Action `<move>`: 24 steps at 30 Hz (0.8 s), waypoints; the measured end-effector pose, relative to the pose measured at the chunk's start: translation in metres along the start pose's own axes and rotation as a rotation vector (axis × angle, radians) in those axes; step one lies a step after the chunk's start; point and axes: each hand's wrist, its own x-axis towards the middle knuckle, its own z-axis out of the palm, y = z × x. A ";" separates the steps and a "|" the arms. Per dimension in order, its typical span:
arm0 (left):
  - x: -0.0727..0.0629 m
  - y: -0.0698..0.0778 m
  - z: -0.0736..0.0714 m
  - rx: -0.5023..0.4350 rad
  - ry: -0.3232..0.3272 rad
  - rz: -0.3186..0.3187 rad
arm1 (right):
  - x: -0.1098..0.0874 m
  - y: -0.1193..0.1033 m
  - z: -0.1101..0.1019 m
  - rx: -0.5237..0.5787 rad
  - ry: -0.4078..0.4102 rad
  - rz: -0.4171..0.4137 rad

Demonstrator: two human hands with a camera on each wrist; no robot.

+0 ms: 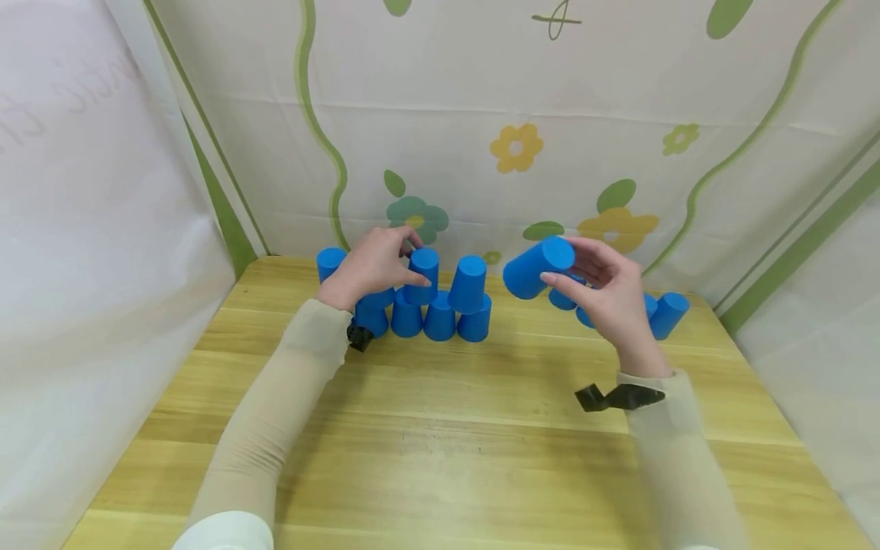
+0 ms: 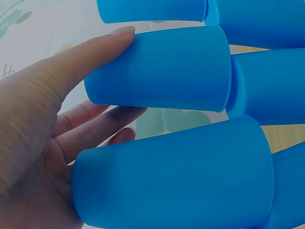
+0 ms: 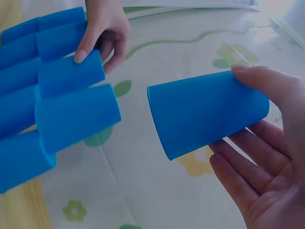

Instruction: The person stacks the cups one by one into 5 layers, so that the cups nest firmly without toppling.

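Note:
My left hand point(image 1: 374, 263) holds an upside-down blue cup point(image 1: 423, 276) between thumb and fingers, in the upper row of a stack. In the left wrist view the thumb lies along that cup point(image 2: 157, 69), and the other fingers are partly hidden behind. Beside it stands another upper-row cup point(image 1: 469, 284), resting on the bottom row of cups point(image 1: 440, 319). Raised to the right of the stack, my right hand point(image 1: 608, 294) grips a tilted blue cup point(image 1: 529, 271). The right wrist view shows this cup point(image 3: 205, 112) apart from the stack, its rim facing it.
Several more blue cups point(image 1: 668, 315) stand at the back right of the wooden table point(image 1: 440, 443), partly hidden by my right hand. A further cup point(image 1: 331, 263) shows left of my left hand. White flower-printed cloth point(image 1: 440, 145) hangs behind the table.

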 end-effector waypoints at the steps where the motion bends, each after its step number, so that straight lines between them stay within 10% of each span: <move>1: 0.000 0.000 0.000 0.003 -0.001 0.001 | 0.004 -0.001 0.004 0.008 -0.006 -0.003; 24: 0.002 -0.002 0.000 0.007 -0.023 0.006 | 0.064 0.003 0.081 0.045 -0.167 0.125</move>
